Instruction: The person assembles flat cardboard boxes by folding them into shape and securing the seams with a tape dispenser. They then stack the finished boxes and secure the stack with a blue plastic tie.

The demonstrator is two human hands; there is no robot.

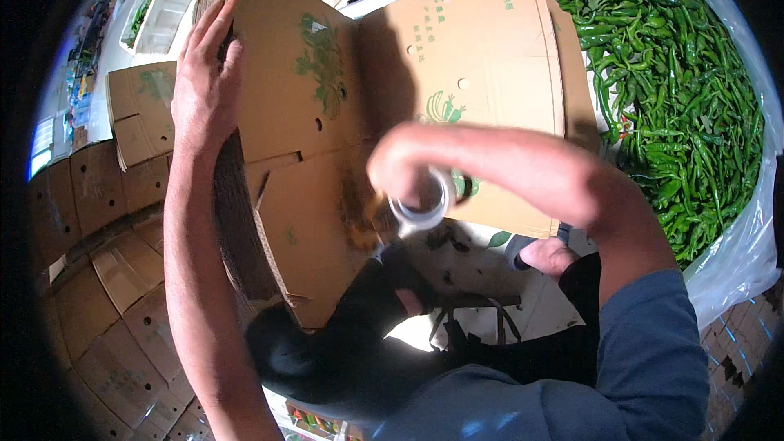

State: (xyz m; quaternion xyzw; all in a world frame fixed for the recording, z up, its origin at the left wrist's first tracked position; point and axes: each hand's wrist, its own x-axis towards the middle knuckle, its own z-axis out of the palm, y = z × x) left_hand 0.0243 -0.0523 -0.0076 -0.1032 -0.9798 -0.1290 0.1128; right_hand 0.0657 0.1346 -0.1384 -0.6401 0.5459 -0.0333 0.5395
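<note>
A folded-out brown cardboard box [278,57] with green printing stands in front of me, its panels meeting in a corner. My left hand [208,73] lies along its left edge, fingers stretched upward against the layered cardboard and the thumb apart. Over the box's middle, my right hand [400,167] is blurred by motion. It is closed on a roll of clear tape [425,200], whose pale ring shows below the fingers. The fingertips on the roll are hidden.
A large heap of green chili peppers [670,98] fills the right side, edged by clear plastic sheeting [735,278]. More cardboard [122,278] lies at the left. A white crate [163,16] stands at the far left. My legs are below the box.
</note>
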